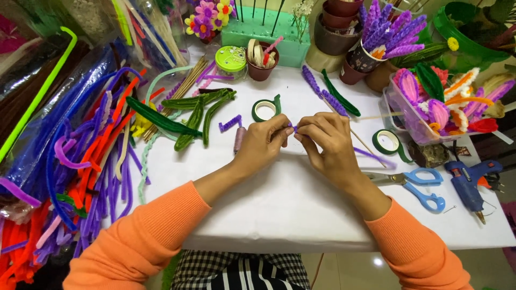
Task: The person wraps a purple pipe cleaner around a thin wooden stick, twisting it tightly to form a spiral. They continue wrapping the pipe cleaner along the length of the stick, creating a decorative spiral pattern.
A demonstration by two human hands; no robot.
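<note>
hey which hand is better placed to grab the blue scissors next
Right, probably. The blue scissors lie on the table just beside the right hand, on that hand's own side. The left hand would have to cross over. Both hands pinch a small purple piece.

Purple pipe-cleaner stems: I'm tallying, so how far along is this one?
Done: two purple stems lie on the white table. In hand: left hand and right hand pinch a purple piece. Left: many loose pipe cleaners.
</note>
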